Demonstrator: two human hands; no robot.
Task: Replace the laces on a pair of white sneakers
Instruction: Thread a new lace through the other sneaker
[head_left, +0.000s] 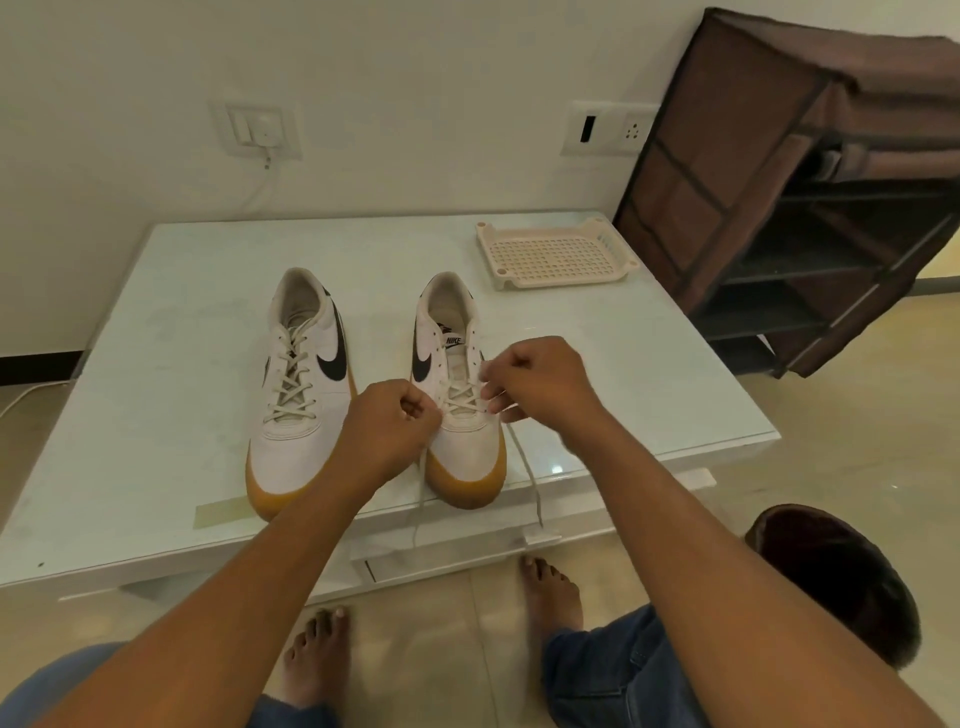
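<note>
Head view: two sneakers on the white surface (182, 338), toes near. The left sneaker (296, 400) is fully laced, the right sneaker (467, 452) only at its near eyelets. Left hand (387, 421) and right hand (540, 379) are curled, each pinching the lace (527, 467) beside those eyelets. Loose ends trail over the near edge. Perforated tray (550, 254) sits far right.

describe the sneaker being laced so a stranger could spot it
On the white table two white sneakers stand side by side. Take the sneaker nearer the cream tray, under the left hand and right hand. Unlike its fully laced neighbour, only its lower eyelets are laced, and loose lace ends trail off the table's front edge.
</note>
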